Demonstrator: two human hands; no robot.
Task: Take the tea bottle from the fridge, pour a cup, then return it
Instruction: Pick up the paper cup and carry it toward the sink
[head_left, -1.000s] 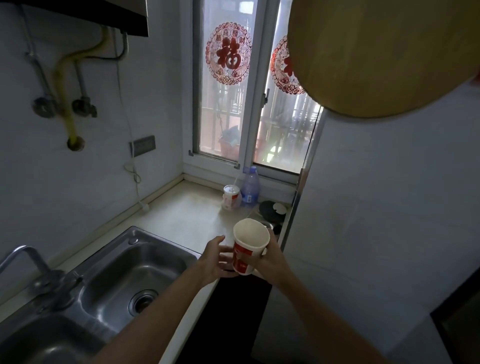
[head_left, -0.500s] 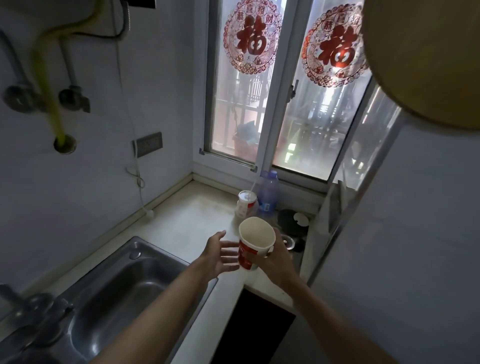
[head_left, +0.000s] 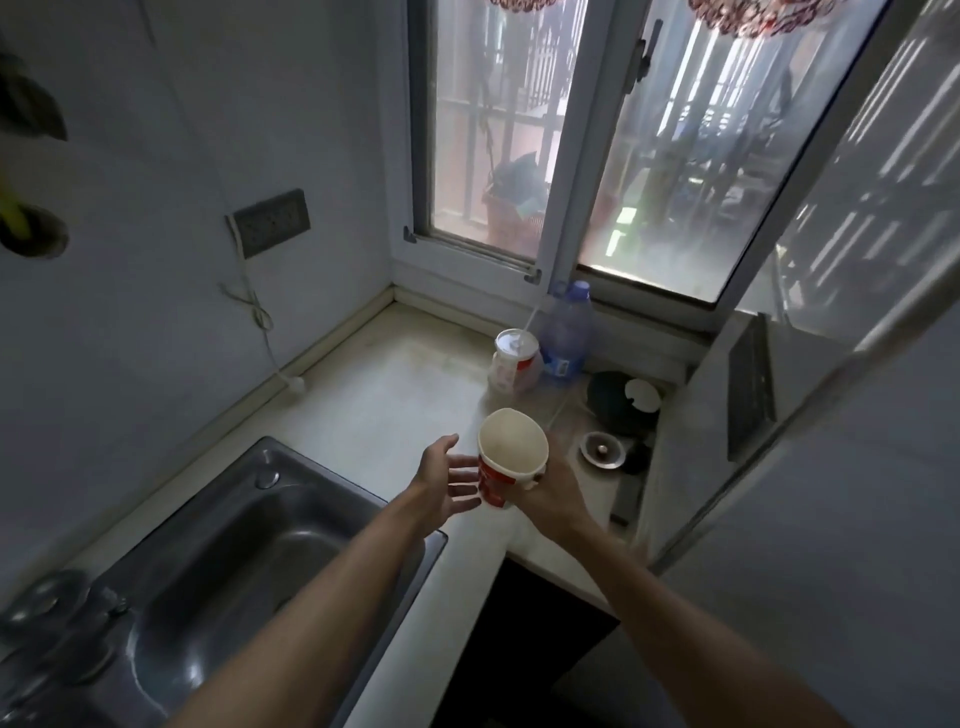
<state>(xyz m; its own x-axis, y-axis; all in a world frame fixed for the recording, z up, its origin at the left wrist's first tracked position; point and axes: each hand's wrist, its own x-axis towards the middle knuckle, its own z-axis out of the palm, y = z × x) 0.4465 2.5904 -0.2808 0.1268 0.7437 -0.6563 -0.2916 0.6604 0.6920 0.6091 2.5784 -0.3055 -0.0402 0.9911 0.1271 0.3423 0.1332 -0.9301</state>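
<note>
One paper cup (head_left: 511, 460) gripped by right hand (head_left: 553, 491), above counter (head_left: 395, 395) | left hand (head_left: 441, 480) spread wide, empty, just beside cup

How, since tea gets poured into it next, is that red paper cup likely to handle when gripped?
The paper cup looks empty, so probably very light. Its rim seems slightly out of round in the right hand, suggesting thin walls that give under a squeeze. Narrower at the base, it may tip easily on the countertop.

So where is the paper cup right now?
Mid head view: the right hand grips the paper cup above the counter, right of the sink, the left hand open beside it.
</note>
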